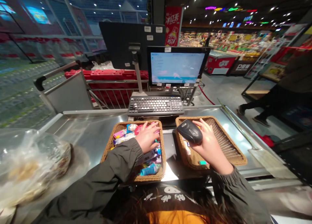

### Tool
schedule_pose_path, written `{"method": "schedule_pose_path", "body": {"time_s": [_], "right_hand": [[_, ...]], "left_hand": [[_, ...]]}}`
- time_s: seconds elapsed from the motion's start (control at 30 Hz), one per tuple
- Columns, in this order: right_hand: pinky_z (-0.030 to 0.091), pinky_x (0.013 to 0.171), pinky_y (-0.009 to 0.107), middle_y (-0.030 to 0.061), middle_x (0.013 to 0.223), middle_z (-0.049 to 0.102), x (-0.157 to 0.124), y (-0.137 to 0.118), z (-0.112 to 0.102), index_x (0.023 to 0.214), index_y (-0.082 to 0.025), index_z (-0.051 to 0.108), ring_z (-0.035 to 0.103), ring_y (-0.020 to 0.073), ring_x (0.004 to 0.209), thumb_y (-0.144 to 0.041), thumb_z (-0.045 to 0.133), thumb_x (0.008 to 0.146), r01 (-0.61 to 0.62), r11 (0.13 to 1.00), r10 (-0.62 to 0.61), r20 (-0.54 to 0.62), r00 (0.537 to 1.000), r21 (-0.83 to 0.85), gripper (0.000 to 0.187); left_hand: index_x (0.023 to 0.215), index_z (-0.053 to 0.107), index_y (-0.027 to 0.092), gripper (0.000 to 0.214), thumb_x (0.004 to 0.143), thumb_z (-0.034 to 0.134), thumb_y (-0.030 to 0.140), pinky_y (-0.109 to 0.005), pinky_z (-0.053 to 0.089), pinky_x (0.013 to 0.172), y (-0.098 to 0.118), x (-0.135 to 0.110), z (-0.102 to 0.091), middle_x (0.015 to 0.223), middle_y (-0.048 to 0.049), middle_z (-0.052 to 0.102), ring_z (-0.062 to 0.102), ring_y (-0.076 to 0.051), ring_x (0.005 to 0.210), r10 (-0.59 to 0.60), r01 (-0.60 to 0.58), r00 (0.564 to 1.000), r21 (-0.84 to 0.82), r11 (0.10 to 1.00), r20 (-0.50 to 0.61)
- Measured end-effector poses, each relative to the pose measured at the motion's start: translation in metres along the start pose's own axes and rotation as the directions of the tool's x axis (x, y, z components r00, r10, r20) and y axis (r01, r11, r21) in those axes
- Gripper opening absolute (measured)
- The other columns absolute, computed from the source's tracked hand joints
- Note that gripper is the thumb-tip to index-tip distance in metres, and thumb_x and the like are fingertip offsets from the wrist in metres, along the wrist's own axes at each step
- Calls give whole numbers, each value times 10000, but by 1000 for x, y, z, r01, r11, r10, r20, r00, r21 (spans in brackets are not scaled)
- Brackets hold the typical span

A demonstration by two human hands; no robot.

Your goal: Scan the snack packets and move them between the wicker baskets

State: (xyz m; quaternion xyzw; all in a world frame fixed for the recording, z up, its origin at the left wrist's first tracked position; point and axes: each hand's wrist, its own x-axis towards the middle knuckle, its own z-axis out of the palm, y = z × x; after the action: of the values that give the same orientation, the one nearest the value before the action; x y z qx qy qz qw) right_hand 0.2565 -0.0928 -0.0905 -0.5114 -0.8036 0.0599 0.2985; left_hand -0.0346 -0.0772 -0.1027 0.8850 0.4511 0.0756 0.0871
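Note:
My left hand reaches into the left wicker basket, fingers curled down onto several small colourful packets; what it grips is hidden under the fingers. My right hand is wrapped round a black handheld barcode scanner and holds it over the right wicker basket. That basket holds a small teal item near its front edge and a pale packet under the scanner.
A grey keyboard and lit monitor stand behind the baskets on the steel counter. A clear plastic bag lies at the left. A shopping trolley stands behind. A person walks at the right.

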Motion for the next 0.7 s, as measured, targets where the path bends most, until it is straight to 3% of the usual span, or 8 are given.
{"method": "schedule_pose_path", "body": {"time_s": [0.2, 0.4, 0.53, 0.7], "right_hand": [[291, 1099, 659, 181, 1316, 565, -15, 56, -31, 1194, -165, 575, 367, 416, 1387, -351, 617, 760, -144, 986, 128, -182, 975, -79, 474], [289, 1118, 641, 169, 1306, 571, -21, 86, -43, 1208, -169, 563, 370, 409, 1389, -335, 633, 747, -220, 973, 201, -212, 956, -70, 495], [240, 1122, 684, 153, 1350, 546, -16, 99, -43, 1240, -198, 545, 316, 409, 1427, -317, 624, 756, -284, 958, 273, -181, 945, -38, 504], [224, 1136, 682, 155, 1374, 527, -7, 114, -39, 1195, -204, 572, 291, 396, 1444, -314, 626, 767, -295, 956, 291, -139, 947, -9, 445]], "left_hand": [[851, 724, 234, 82, 811, 698, 300, -665, 122, 1168, 31, 104, 35, 1379, -66, 587, 340, -332, 1433, 140, -138, 989, -52, 989, 44], [899, 751, 195, 157, 787, 688, 285, -565, 187, 1179, 51, 201, 92, 1357, -120, 594, 359, -336, 1405, 182, -204, 962, 94, 974, 202], [883, 752, 126, 156, 790, 635, 169, -468, 371, 1044, 59, 238, 126, 1121, -184, 691, 526, -322, 1212, 179, -228, 942, 147, 963, 285], [883, 751, 164, 188, 849, 567, 148, -413, 429, 917, 72, 259, 161, 980, -143, 725, 584, -274, 1052, 148, -231, 916, 188, 955, 373]]}}
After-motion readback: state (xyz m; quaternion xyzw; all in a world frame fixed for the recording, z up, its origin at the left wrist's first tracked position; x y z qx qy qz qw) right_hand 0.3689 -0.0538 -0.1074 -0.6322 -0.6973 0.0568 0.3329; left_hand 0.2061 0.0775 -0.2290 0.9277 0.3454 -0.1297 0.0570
